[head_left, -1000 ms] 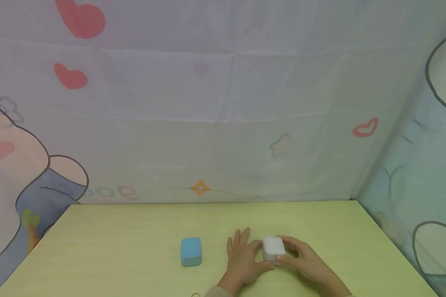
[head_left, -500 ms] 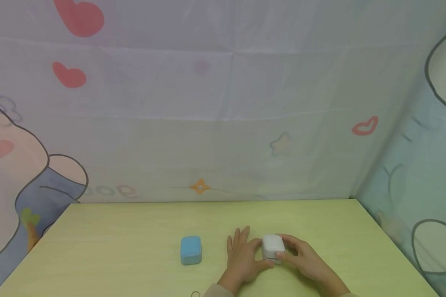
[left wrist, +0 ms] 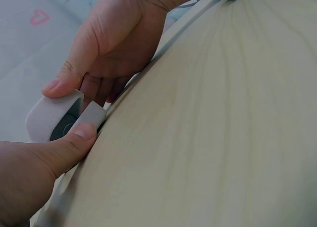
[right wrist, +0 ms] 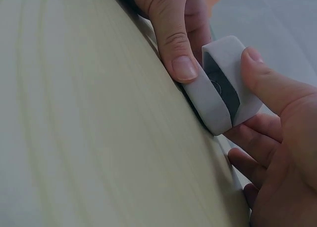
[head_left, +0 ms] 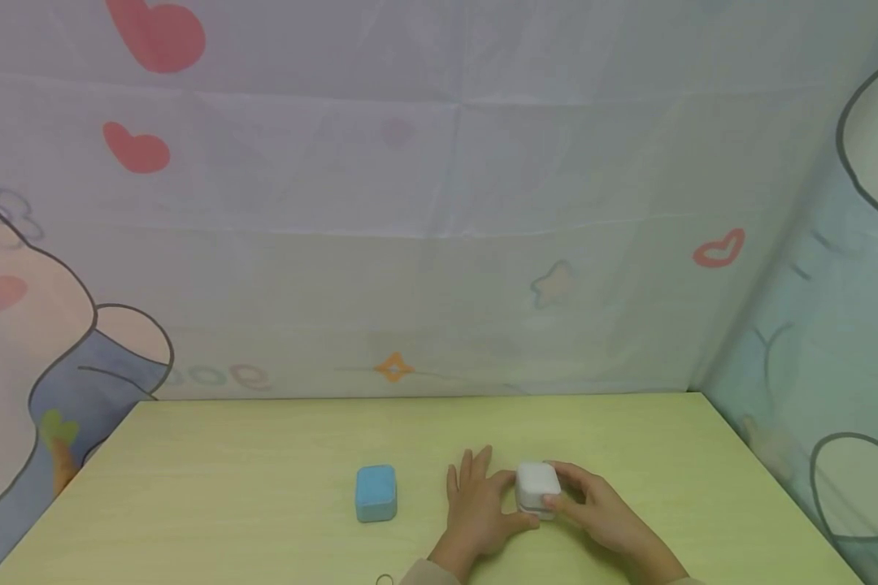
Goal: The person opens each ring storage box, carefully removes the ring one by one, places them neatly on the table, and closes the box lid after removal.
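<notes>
A small white jewelry box (head_left: 537, 484) stands on the table, with both hands at it. My left hand (head_left: 479, 512) pinches its base between thumb and index finger, the other fingers spread on the tabletop. At the box's right side, my right hand (head_left: 607, 516) grips the lid. In the right wrist view the lid (right wrist: 235, 63) is tilted up from the base (right wrist: 208, 95). A dark lining with a thin curved line, like a loop, shows in the gap. The left wrist view shows the left thumb (left wrist: 81, 135) against the base and the right thumb on the lid.
A light blue box (head_left: 376, 494) of similar size, its lid down, stands left of the hands. A thin gold-coloured ring (head_left: 384, 579) lies at the bottom edge of the head view. Behind the pale wooden table (head_left: 249, 463) hangs a printed cloth (head_left: 439, 203).
Since one second ago the white box's lid has risen slightly, with the right thumb moving up a little along it. The left hand keeps its place, and the last half second shows no clear change.
</notes>
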